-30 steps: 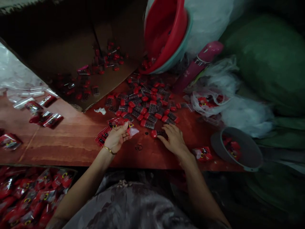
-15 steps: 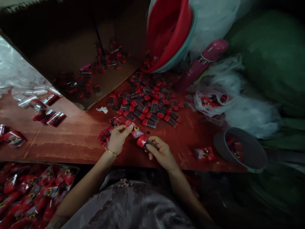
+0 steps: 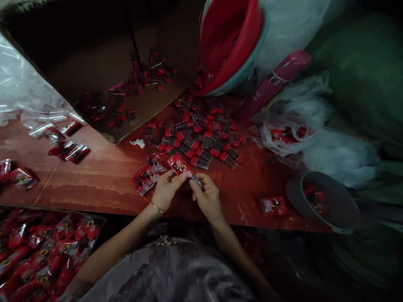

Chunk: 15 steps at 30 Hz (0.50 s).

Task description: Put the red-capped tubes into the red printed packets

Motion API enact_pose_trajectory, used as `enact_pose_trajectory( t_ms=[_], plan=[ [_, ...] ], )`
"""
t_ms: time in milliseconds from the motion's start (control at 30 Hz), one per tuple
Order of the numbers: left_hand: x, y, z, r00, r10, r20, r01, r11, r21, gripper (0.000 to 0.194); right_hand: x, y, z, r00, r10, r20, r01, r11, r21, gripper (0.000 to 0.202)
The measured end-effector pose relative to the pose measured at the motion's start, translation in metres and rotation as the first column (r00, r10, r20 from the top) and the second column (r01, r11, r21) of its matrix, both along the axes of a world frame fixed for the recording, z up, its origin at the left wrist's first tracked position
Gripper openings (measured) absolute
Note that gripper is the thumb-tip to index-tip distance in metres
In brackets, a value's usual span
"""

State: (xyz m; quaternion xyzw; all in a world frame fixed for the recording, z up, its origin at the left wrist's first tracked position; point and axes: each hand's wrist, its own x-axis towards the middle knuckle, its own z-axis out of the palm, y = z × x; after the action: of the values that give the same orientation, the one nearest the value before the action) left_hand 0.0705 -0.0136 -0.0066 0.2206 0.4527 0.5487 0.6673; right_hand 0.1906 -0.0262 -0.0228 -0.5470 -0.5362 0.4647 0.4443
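Near the table's front edge, my left hand pinches a red printed packet with a yellow ring mark. My right hand is closed on a small clear container with dark contents, its end at the packet's lower edge. How far the container is inside the packet cannot be made out. Flat red printed packets lie just left of and behind my left hand. Beyond both hands is a pile of small clear containers with red caps.
An open cardboard box holding capped containers stands behind, beside a tilted red basin. A pink bottle, a plastic bag and a grey bowl are at right. Filled red packets fill a box at lower left.
My hands have come closer together. The container's red cap, visible before, is now hidden at the packet, and the packet's printed face shows more fully. The whole view has shifted slightly.
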Motion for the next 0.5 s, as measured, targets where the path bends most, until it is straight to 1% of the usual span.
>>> enact_pose_trajectory(
  t_ms=[67, 100, 133, 200, 267, 333, 400, 500],
  plan=[
    [0.002, 0.0, -0.001, 0.999, 0.036, 0.005, -0.036, 0.999, 0.002, 0.031, -0.004, 0.003, -0.001, 0.998, -0.055, 0.031, 0.054, 0.998, 0.026, 0.022],
    [0.002, 0.0, -0.001, 0.998, 0.062, 0.008, -0.062, 0.998, 0.001, 0.031, -0.006, 0.004, -0.002, 0.998, -0.055, 0.033, 0.054, 0.998, 0.03, 0.023],
    [0.001, 0.0, -0.002, 0.996, 0.09, 0.015, -0.09, 0.996, 0.0, 0.031, -0.007, 0.005, -0.002, 0.999, -0.03, 0.018, 0.029, 0.999, 0.028, 0.023],
    [-0.002, 0.0, -0.003, 0.992, 0.123, 0.024, -0.124, 0.992, 0.011, 0.029, -0.007, 0.006, -0.001, 0.996, 0.067, -0.06, -0.067, 0.998, 0.007, 0.023],
    [-0.006, 0.0, -0.004, 0.995, 0.1, 0.029, -0.101, 0.994, 0.044, 0.026, -0.005, 0.006, -0.001, 0.981, 0.131, -0.141, -0.133, 0.991, -0.003, 0.023],
    [-0.009, -0.001, -0.006, 0.999, 0.039, 0.032, -0.041, 0.996, 0.075, 0.025, -0.004, 0.005, 0.0, 0.981, 0.117, -0.153, -0.12, 0.993, -0.01, 0.021],
    [-0.01, 0.0, -0.007, 0.999, 0.001, 0.039, -0.004, 0.995, 0.099, 0.024, -0.005, 0.003, 0.001, 0.989, 0.081, -0.125, -0.083, 0.997, -0.011, 0.022],
    [-0.009, 0.002, -0.007, 0.997, 0.022, 0.069, -0.029, 0.995, 0.092, 0.026, -0.01, 0.001, 0.004, 0.996, 0.074, -0.047, -0.074, 0.997, 0.011, 0.024]
  ],
)
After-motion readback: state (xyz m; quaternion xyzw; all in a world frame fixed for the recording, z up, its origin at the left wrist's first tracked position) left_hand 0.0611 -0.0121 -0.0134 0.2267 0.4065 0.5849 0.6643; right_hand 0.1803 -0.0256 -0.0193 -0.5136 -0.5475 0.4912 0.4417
